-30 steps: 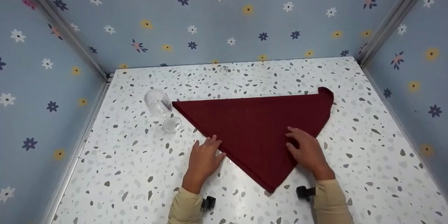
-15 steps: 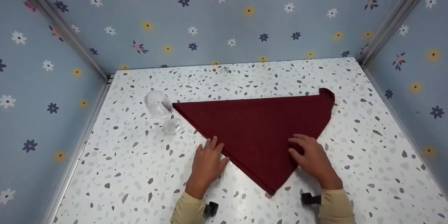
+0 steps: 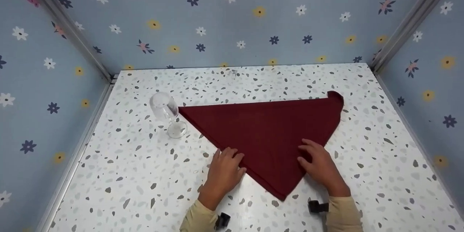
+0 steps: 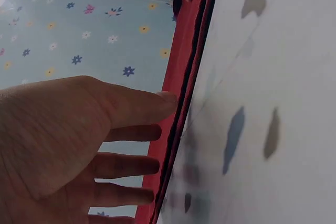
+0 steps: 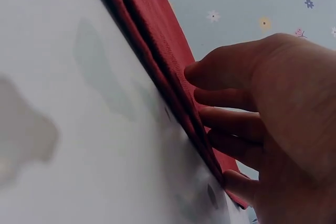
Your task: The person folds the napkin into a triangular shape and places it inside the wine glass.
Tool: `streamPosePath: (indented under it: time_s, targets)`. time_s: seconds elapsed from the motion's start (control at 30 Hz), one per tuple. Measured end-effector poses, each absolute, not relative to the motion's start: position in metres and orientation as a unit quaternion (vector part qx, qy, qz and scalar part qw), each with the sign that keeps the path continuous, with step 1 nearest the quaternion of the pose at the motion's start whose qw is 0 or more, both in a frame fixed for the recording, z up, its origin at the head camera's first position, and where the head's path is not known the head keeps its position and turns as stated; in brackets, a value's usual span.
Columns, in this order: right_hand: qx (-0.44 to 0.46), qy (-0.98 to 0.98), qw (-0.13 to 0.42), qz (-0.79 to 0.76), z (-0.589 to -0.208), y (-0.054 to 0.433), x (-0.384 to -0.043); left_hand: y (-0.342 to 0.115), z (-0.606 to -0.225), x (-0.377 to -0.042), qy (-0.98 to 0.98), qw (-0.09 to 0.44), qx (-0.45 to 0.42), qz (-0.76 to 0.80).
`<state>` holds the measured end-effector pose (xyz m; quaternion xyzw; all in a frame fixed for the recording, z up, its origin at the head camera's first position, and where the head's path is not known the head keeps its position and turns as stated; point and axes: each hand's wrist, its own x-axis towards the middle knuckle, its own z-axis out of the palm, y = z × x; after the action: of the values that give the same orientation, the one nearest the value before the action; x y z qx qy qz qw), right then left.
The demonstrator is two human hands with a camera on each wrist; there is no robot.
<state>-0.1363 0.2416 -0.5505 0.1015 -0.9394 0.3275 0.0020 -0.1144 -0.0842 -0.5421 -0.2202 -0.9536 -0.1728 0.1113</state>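
Note:
A dark red cloth napkin [image 3: 264,134], folded into a triangle, lies flat with its point toward the person; its far right corner curls up. My left hand [image 3: 225,170] rests at the napkin's left slanting edge, fingers extended and fingertips touching the cloth. In the left wrist view that hand [image 4: 79,140] shows straight fingers beside the layered edge. On the right slanting edge lies my right hand [image 3: 320,166], its fingers loosely bent over the cloth. The right wrist view has the right hand's fingertips [image 5: 195,74] against the folded layers, pinching nothing that I can see.
A clear stemmed glass [image 3: 164,107] lies on its side by the napkin's left corner. The white speckled table [image 3: 119,174] is bounded by flowered blue panels [image 3: 232,18] at the back and both sides.
My left hand has slid along the napkin's left edge, toward the right and the near point. The right hand has shifted slightly nearer the person. The napkin keeps its shape.

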Motion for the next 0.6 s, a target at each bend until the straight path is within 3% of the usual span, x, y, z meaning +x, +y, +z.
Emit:
streamPosePath:
  time_s: [0.23, 0.6]
  targets:
    - [0.105, -0.936, 0.001, 0.337, -0.555, 0.246, -0.135, -0.068, -0.543, -0.122, -0.919, 0.094, -0.323, -0.207]
    - [0.123, -0.933, 0.024, 0.339, -0.558, 0.245, -0.135, -0.058, -0.546, -0.128, -0.893, 0.032, -0.375, -0.248]
